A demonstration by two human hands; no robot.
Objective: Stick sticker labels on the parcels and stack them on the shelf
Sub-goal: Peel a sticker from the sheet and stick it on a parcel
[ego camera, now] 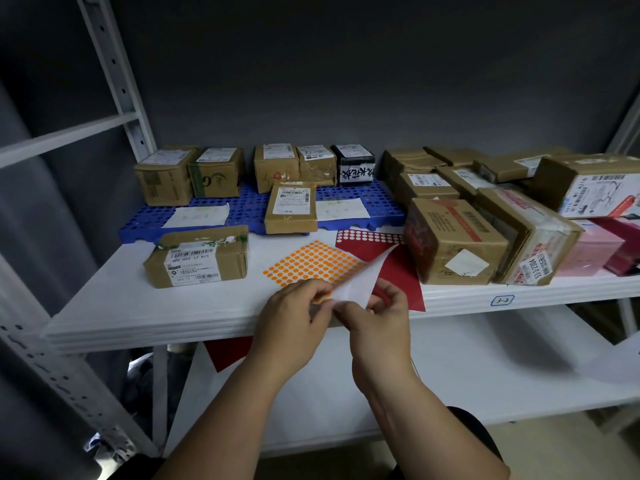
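Both hands pinch the orange sticker sheet's near corner: left hand (294,317), right hand (377,320); the nearest parcel (197,258) lies up-left, closer to the left.

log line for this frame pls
phase: peeling sticker | hands: left and right pinch orange sticker sheet | parcel on shelf, unstacked

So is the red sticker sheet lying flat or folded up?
Folded up: both hands lift a corner of the red sticker sheet, showing its white back.
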